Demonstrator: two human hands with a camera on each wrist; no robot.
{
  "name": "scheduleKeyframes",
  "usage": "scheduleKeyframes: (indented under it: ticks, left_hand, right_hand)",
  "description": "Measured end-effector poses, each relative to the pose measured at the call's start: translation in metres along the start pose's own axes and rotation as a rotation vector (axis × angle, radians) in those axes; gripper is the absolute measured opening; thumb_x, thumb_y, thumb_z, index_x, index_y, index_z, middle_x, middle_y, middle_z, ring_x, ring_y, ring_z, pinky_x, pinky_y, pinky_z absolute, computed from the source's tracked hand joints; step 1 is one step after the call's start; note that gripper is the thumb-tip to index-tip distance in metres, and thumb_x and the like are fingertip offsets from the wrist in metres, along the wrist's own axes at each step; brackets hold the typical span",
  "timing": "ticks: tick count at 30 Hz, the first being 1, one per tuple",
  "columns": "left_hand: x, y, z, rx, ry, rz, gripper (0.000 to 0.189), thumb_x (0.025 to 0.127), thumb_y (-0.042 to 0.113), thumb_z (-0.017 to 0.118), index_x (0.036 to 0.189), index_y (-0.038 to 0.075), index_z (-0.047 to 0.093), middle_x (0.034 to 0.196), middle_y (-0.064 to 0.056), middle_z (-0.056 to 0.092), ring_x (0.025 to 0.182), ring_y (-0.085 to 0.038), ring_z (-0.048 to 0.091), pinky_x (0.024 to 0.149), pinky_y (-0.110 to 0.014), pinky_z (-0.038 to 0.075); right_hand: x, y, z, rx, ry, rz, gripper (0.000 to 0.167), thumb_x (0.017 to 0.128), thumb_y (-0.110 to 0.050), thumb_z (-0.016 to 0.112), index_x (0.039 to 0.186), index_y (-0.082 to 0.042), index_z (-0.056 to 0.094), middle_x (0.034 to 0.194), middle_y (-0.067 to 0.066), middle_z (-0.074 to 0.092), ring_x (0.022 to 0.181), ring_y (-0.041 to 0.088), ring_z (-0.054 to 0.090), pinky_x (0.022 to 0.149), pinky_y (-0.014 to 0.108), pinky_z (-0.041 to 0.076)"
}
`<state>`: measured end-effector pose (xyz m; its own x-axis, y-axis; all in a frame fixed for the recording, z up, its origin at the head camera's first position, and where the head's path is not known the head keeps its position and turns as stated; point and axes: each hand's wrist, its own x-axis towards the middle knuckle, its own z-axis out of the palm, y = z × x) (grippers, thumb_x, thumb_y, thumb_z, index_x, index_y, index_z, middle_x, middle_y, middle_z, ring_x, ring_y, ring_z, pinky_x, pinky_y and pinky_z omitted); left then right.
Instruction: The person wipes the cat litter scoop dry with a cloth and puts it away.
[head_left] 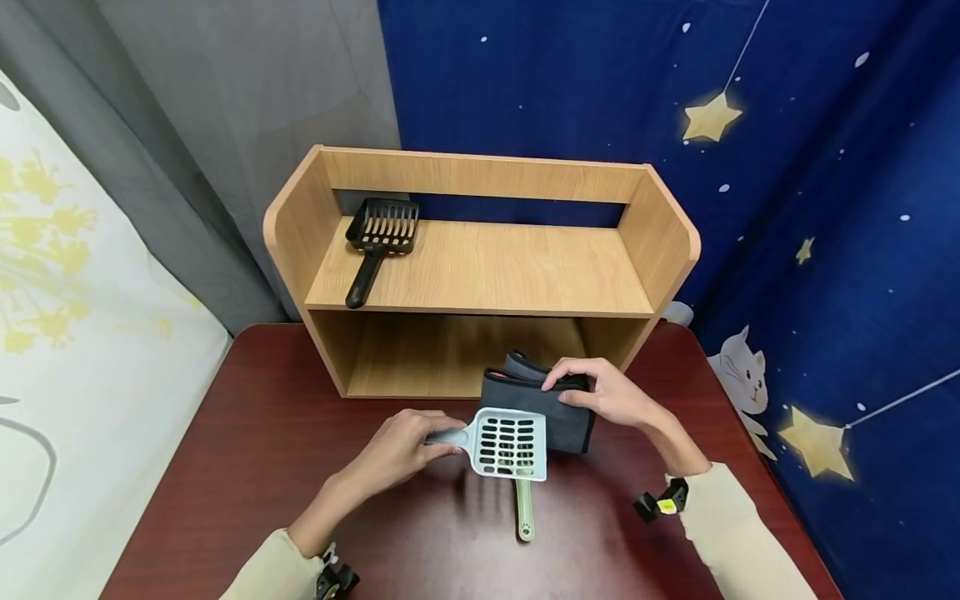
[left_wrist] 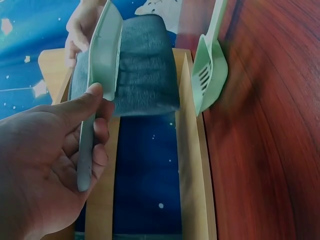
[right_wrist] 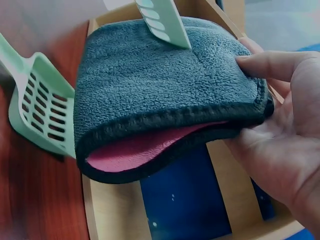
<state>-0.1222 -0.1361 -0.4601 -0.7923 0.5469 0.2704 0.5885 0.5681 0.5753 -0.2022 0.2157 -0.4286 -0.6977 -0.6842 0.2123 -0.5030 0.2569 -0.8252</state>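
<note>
My left hand (head_left: 405, 443) holds a pale blue-grey litter scoop (head_left: 515, 447) by its handle, thumb on one side and fingers curled on the other. The slotted head points right and overlaps a folded dark grey cloth (head_left: 567, 425) in the head view. My right hand (head_left: 609, 393) pinches that cloth at its upper edge; the cloth has black trim, and its pink inner side (right_wrist: 132, 150) shows in the right wrist view. On the table below lies a green litter scoop (right_wrist: 47, 107); only its handle (head_left: 524, 512) shows in the head view, the rest hidden behind the held scoop.
A two-tier wooden shelf (head_left: 480, 267) stands at the back of the dark red table (head_left: 247, 500). On its upper tier, at the left, lies a black litter scoop (head_left: 382, 225). Grey and blue star-patterned curtains (head_left: 787, 208) hang behind.
</note>
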Motion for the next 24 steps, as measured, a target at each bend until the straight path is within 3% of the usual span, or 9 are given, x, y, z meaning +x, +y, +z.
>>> scheduleKeyframes:
  ticks: [4,15,19,24]
  left_hand:
    - [0.000,0.001,-0.001,-0.006,-0.006,0.004,0.029,0.091,0.018,0.084,0.119,0.011,0.080,0.099,0.008,0.077,0.081,0.001,0.062,0.071,-0.024,0.053]
    - [0.016,0.019,0.010,0.023,-0.030,0.054,0.029,0.091,0.022,0.084,0.118,0.014,0.081,0.097,0.010,0.075,0.078,0.000,0.058,0.070,-0.022,0.050]
    - [0.015,0.019,0.010,0.045,-0.015,0.041,0.029,0.090,0.022,0.085,0.117,0.013,0.081,0.098,0.009,0.076,0.078,0.000,0.059,0.069,-0.023,0.051]
    - [0.008,0.012,0.005,0.059,0.019,0.017,0.029,0.088,0.021,0.086,0.116,0.012,0.081,0.100,0.005,0.078,0.079,-0.001,0.063,0.069,-0.025,0.053]
  right_hand:
    - [0.001,-0.001,-0.001,0.001,0.005,-0.009,0.025,0.097,0.003,0.069,0.115,-0.014,0.077,0.112,0.003,0.074,0.108,0.016,0.064,0.094,0.026,0.048]
    - [0.036,-0.019,0.029,0.028,-0.008,-0.054,0.023,0.093,0.012,0.068,0.112,0.001,0.075,0.109,0.016,0.074,0.104,0.023,0.063,0.093,0.028,0.048]
    - [0.033,-0.017,0.026,0.026,-0.002,-0.053,0.023,0.095,0.006,0.070,0.114,-0.007,0.076,0.110,0.009,0.075,0.105,0.017,0.064,0.094,0.026,0.048]
    - [0.015,-0.007,0.013,0.002,0.016,-0.033,0.022,0.098,-0.002,0.072,0.116,-0.014,0.077,0.112,0.003,0.076,0.108,0.016,0.065,0.095,0.026,0.049]
